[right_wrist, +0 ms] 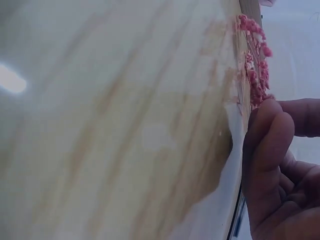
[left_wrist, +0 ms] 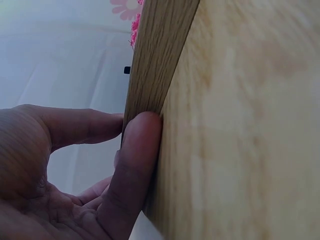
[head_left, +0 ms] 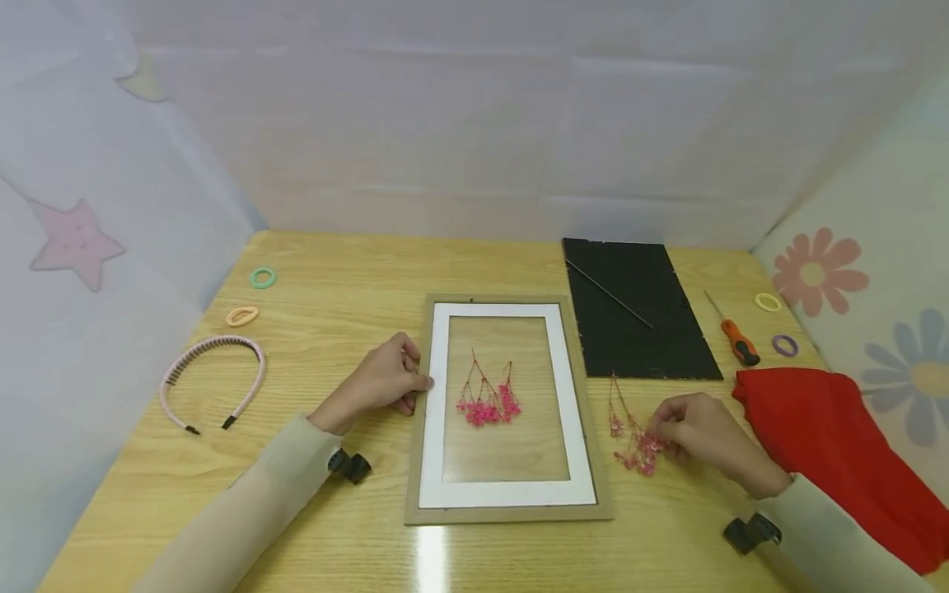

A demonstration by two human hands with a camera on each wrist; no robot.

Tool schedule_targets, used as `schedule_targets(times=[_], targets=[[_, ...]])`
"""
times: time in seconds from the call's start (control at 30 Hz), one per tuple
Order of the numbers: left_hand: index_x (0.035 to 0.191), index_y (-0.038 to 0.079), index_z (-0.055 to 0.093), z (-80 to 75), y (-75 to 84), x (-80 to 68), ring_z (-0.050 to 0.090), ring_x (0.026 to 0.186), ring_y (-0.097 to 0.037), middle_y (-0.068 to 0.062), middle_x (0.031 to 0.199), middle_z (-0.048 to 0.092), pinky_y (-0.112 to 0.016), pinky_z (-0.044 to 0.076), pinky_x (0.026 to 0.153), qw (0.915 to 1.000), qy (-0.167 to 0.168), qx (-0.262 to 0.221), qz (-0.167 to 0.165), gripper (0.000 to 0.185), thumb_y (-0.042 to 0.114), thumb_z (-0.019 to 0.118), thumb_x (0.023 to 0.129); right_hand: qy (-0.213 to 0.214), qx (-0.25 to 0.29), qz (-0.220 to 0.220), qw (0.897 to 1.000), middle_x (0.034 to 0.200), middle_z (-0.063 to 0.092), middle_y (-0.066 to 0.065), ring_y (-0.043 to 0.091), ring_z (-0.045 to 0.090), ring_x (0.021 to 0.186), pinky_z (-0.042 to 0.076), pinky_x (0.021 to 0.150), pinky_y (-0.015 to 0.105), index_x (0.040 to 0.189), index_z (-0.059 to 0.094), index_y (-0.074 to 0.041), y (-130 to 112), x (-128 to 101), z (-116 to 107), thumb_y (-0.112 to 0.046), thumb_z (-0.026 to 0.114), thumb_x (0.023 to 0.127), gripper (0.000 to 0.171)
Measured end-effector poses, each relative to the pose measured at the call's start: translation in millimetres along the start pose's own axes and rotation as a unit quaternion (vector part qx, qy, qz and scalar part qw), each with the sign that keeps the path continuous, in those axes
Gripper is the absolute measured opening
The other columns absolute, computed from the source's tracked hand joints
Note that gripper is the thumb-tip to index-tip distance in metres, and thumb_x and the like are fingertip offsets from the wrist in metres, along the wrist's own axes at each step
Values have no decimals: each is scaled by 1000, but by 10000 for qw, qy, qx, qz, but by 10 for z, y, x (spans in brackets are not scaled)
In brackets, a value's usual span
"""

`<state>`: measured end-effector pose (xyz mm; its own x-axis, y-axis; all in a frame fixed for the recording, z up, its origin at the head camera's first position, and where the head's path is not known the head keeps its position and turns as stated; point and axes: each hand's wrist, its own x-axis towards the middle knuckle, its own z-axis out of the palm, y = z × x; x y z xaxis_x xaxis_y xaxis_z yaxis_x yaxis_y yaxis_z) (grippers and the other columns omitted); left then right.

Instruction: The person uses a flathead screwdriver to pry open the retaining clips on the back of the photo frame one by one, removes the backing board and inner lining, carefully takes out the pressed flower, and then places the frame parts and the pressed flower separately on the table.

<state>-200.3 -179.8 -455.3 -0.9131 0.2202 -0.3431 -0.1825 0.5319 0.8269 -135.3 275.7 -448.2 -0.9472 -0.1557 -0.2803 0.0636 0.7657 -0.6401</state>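
Your left hand (head_left: pixel 381 380) rests w/ curled fingers against the left edge of the picture frame (head_left: pixel 415 461); the left wrist view shows thumb and a fingertip (left_wrist: pixel 141 131) pressed to the frame's wood edge, so that grip is clamped lightly on the frame, steadying it. Frame lies flat on the worktop (head_left: pixel 334 272), white mat inside, one sprig of pink dried flowers (head_left: pixel 488 403) lying approx. centre of the glass.

Your right hand (head_left: pixel 704 436) is just right of the frame, fingertips pinched together on a second pink sprig (head_left: pixel 633 441) that lies on the worktop, stems pointing away from you. Right wrist view shows the blossoms (right_wrist: pixel 255 60) just beyond your fingertip (right_wrist: pixel 267 130).

Risks from here, as I judge them:
- Dried blooms are brittle. Pinch too hard at the flower end & bits crumble off; better to take it by the stems.
- Thin stems could snap if you drag rather than lift.
- Carrying it over the frame rim, your sleeve or the stems could nudge the sprig already placed.
- If your left hand pushes sideways, the frame slides & the placed sprig shifts.
- Red cloth (head_left: pixel 830 445) sits close to your right wrist; it could snag.

Black backing board (head_left: pixel 638 309) & screwdriver (head_left: pixel 737 339) lie well apart, behind.
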Motion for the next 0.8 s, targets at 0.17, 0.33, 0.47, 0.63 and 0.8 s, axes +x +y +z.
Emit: schedule_targets(times=[0.17, 0.33, 0.47, 0.63, 0.8], targets=[[121, 2, 45, -20, -8, -20, 67, 59, -21, -11, 92, 60, -38, 65, 57, 10000, -11, -6, -17, 43, 13, 74, 90, -118, 55, 112, 9999, 64, 64, 1, 12, 59, 58, 50, 51, 24, 83, 72, -8, -17, -3, -3, -16, 68, 90, 12], [121, 2, 45, -35, 10, -21, 68, 59, -22, -12, 92, 61, -37, 65, 57, 10000, -54, -32, 32, 44, 14, 74, 90, -100, -350, 43, 9993, 64, 64, -2, 12, 58, 57, 50, 49, 24, 82, 71, -11, -44, -8, 14, -20, 69, 92, 13], [121, 1, 45, -39, 9, -17, 68, 59, -21, -11, 92, 60, -37, 65, 57, 10000, -57, -33, 55, 45, 14, 74, 90, 141, -1106, -213, 9935, 63, 62, -7, 9, 53, 55, 41, 49, 21, 80, 71, -18, -49, -20, 26, -23, 71, 91, 13], [121, 2, 45, -28, -6, -11, 67, 59, -20, -11, 92, 60, -37, 65, 57, 10000, -90, -24, 18, 45, 15, 75, 90, 273, -1609, -345, 9860, 64, 61, -11, 8, 49, 58, 36, 52, 21, 78, 70, -23, -26, -16, 17, -28, 72, 91, 14], [120, 3, 45, -19, -13, 5, 68, 58, -20, -10, 89, 61, -37, 64, 56, 10000, -90, 20, 8, 44, 15, 74, 90, 643, -1659, -668, 9818, 70, 62, -8, 9, 50, 64, 38, 55, 21, 83, 70, -19, -101, 34, -59, -28, 71, 94, 14]])
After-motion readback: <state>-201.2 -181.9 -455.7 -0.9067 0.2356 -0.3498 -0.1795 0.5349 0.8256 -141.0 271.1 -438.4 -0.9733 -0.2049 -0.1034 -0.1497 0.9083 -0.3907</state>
